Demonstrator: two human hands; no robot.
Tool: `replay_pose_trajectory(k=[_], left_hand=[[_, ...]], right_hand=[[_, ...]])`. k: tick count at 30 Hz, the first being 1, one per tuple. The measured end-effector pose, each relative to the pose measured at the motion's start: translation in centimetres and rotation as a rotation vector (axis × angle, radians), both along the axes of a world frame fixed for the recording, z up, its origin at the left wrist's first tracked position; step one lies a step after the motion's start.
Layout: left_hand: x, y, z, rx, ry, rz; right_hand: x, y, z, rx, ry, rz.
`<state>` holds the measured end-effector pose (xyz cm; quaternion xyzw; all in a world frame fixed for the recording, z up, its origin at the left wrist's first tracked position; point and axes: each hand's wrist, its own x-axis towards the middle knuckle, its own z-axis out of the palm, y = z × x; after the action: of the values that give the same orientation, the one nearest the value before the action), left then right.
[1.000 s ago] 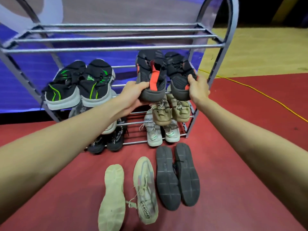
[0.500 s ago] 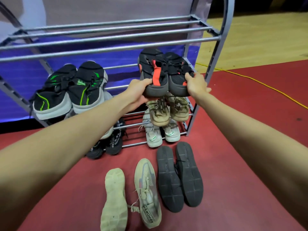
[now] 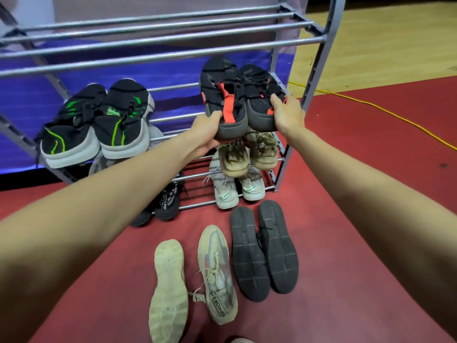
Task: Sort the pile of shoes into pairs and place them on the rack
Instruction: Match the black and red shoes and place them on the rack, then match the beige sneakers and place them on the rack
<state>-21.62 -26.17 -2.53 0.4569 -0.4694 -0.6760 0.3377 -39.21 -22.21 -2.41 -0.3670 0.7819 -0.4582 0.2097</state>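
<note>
A grey metal shoe rack [image 3: 158,38] stands on the red floor. My left hand [image 3: 206,131] grips the heel of a black shoe with a red strap [image 3: 221,95]. My right hand [image 3: 288,115] holds the heel of its matching black shoe [image 3: 259,95]. Both shoes lie side by side on the right of the second shelf. A black pair with green stripes [image 3: 99,122] sits on the left of that shelf. On the floor in front lie a beige pair [image 3: 193,276], one sole up, and a dark pair [image 3: 264,251], soles up.
Lower shelves hold a tan pair [image 3: 247,154], a white pair [image 3: 237,189] and a black pair [image 3: 163,204]. The top shelf holds nothing. A yellow cable [image 3: 385,112] runs across the floor at the right. A purple panel stands behind the rack.
Both hands have lowered the black and red pair a little onto the second shelf, with the shoes brought close together. The view has shifted slightly.
</note>
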Motion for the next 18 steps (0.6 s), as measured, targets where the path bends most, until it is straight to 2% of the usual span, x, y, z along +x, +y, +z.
replay_pose_trajectory(k=[2,5,8,10,11,13,18], left_hand=[[0.3,-0.4,-0.6,-0.020,-0.084,0.012],[1.0,0.3,-1.0,-0.183,-0.293,-0.029],[3.4,2.4,-2.2,-0.569,-0.473,-0.061],[5.6,4.5,-3.7,-0.832,-0.575,-0.091],[6.9,5.6,-4.6,-0.896,-0.616,-0.111],[9.4,7.9,-6.8,-0.900,-0.679,-0.187],[16.3,12.8,-13.9,-0.579,-0.893,-0.383]], right_hand=[[1.0,1.0,-0.5,-0.035,-0.014,-0.007],[3.1,3.7,-2.3,-0.176,0.010,-0.010],[5.4,7.6,-5.5,-0.267,0.116,0.039],[6.8,10.2,-8.2,-0.205,0.124,0.118],[7.5,11.4,-9.8,-0.154,0.120,0.168],[9.0,13.6,-12.7,0.008,0.096,0.268],[12.7,18.0,-18.0,0.418,0.010,0.473]])
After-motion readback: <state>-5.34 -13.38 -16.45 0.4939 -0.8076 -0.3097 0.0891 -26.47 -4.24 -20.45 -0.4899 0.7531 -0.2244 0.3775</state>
